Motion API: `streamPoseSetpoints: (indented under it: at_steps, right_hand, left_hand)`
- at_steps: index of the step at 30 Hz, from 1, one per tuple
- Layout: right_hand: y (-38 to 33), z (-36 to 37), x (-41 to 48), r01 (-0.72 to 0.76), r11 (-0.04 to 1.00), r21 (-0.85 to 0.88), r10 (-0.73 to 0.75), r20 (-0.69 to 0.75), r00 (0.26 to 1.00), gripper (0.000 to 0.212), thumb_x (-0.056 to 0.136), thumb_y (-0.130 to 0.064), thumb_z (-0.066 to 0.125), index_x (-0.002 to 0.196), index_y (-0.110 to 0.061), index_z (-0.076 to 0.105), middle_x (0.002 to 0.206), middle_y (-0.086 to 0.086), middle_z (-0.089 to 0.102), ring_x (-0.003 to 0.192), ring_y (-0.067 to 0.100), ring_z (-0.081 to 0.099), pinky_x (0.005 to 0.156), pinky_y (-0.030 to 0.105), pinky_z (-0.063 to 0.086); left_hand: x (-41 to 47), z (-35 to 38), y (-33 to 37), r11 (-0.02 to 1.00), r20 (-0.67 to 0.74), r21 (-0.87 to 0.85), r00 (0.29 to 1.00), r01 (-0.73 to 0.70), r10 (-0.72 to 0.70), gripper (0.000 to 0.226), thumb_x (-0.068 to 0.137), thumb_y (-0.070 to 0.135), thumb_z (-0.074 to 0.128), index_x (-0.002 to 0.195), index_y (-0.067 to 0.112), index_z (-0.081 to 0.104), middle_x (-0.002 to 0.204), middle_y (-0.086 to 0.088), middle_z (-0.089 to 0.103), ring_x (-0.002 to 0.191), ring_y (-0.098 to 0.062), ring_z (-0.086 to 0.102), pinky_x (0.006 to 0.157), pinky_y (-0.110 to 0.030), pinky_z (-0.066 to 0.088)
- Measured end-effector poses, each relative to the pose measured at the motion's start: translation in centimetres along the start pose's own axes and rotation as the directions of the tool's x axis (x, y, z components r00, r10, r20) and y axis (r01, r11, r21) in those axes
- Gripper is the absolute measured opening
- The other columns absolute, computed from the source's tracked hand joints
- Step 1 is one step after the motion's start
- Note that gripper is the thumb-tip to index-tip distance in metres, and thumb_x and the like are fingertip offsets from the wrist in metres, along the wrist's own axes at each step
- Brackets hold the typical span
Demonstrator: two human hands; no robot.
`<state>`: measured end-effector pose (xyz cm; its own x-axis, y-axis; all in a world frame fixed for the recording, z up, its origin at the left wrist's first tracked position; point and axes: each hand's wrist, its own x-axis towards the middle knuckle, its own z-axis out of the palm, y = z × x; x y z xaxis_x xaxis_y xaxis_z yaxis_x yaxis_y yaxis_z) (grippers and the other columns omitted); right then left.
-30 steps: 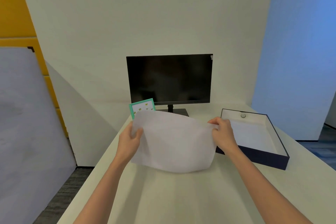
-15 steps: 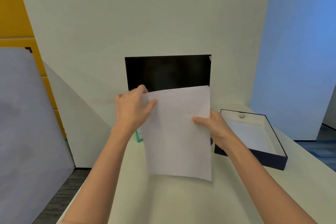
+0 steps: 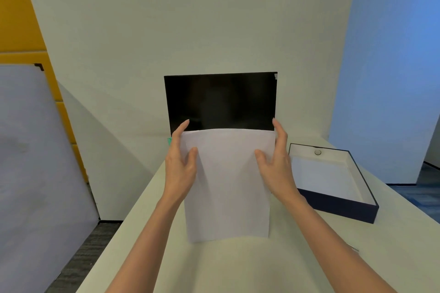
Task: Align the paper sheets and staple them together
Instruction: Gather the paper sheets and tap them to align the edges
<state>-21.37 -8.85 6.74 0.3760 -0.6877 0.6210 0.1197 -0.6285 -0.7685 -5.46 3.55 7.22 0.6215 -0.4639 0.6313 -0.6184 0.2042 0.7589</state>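
White paper sheets (image 3: 227, 188) stand upright on their short bottom edge on the pale table (image 3: 238, 266), in front of me. My left hand (image 3: 181, 164) grips the stack's left edge near the top, thumb on the front and fingers behind. My right hand (image 3: 277, 162) holds the right edge the same way. The top edge bows slightly. No stapler shows clearly; a small metallic item (image 3: 354, 248) peeks out by my right forearm.
A dark monitor (image 3: 221, 100) stands behind the sheets against the wall. An open navy box (image 3: 342, 207) with a white inside lies at the right. A sliver of a teal card (image 3: 169, 141) shows behind my left hand. The table's left edge drops to the floor.
The sheets were held flat and wide, then turned to stand tall. Both hands have shifted to the two side edges near the top, and the stack's bottom edge now rests on the table.
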Motion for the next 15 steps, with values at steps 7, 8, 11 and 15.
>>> streamPoseSetpoints:
  at_steps: [7, 8, 11, 15]
  right_hand:
    - [0.59, 0.20, 0.61, 0.208, 0.933, -0.294, -0.231, -0.044, 0.972, 0.046, 0.099, -0.005, 0.036, 0.136, -0.031, 0.046, 0.110, 0.000, 0.052, 0.087, -0.005, 0.048, 0.077, 0.004, 0.035]
    - [0.62, 0.18, 0.70, 0.210, 0.934, -0.288, -0.234, -0.052, 0.971, 0.044, 0.098, -0.003, 0.036, 0.133, -0.027, 0.050, 0.112, 0.000, 0.053, 0.091, -0.011, 0.047, 0.078, 0.000, 0.034]
    - [0.50, 0.28, 0.89, 0.203, 0.942, -0.267, -0.225, -0.055, 0.973, 0.041, 0.096, 0.000, 0.037, 0.127, -0.021, 0.053, 0.115, -0.002, 0.054, 0.098, -0.015, 0.046, 0.082, -0.002, 0.032]
    - [0.27, 0.37, 0.84, 0.199, 0.952, -0.233, -0.218, -0.061, 0.974, 0.040, 0.096, 0.002, 0.037, 0.125, -0.020, 0.054, 0.115, -0.003, 0.054, 0.099, -0.016, 0.045, 0.083, -0.003, 0.032]
  left_hand:
    - [-0.13, 0.07, 0.12, 0.999, -0.027, 0.030, 0.999, -0.018, 0.018, 0.054, 0.094, 0.015, 0.050, 0.124, 0.056, 0.033, 0.137, 0.010, 0.045, 0.123, -0.018, 0.050, 0.107, -0.042, 0.043]
    - [-0.03, 0.04, 0.11, 1.000, -0.031, 0.027, 0.999, -0.009, 0.010, 0.052, 0.095, 0.017, 0.050, 0.122, 0.058, 0.033, 0.134, 0.010, 0.047, 0.119, -0.020, 0.053, 0.103, -0.045, 0.046]
    - [0.26, -0.03, 0.40, 0.999, -0.070, 0.039, 0.998, -0.001, 0.004, 0.038, 0.095, 0.019, 0.048, 0.116, 0.050, 0.039, 0.113, 0.020, 0.052, 0.104, -0.018, 0.057, 0.094, -0.044, 0.052]
    - [0.57, -0.16, 0.36, 0.998, -0.105, 0.067, 0.994, -0.020, 0.027, 0.030, 0.094, 0.017, 0.051, 0.110, 0.041, 0.045, 0.106, 0.014, 0.056, 0.091, -0.021, 0.059, 0.083, -0.045, 0.054]
